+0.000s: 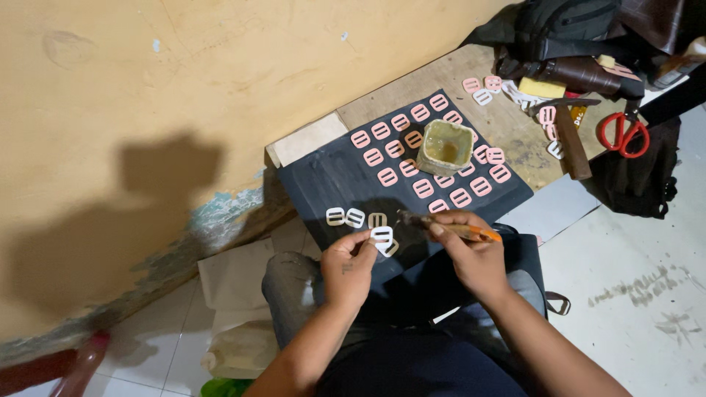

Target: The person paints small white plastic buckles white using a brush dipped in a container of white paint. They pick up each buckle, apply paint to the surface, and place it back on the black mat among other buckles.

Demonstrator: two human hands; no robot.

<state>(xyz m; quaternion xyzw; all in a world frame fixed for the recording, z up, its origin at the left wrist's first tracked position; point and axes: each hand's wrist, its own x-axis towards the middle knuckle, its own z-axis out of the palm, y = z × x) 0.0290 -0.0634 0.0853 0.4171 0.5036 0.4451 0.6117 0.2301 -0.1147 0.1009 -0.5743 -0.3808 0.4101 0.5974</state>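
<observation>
Buckles fill most of what we see, and we take the dark board (334,184) on our lap as the landmark. Our left hand (348,266) sits at the board's near edge, its fingertips pinching a white buckle (382,237) held just above the board. Our right hand (474,254) is beside it, closed around an orange-handled brush (448,226) whose dark tip points at that white buckle and nearly touches it. Just beyond the held piece, three more white buckles (355,217) lie in a short row on the board. Farther up the board, rows of pink buckles (401,147) are spread out flat, and among them stands a squarish glue pot (444,147) with a smeared, yellowish rim. Past the board's far edge we see a wooden tabletop (412,88), where a hammer (570,132) lies next to red-handled scissors (622,134), with a few loose pink buckles near them. A black bag (559,29) rests at the far corner of that tabletop. Left of the board rises a yellow wall (147,110).
</observation>
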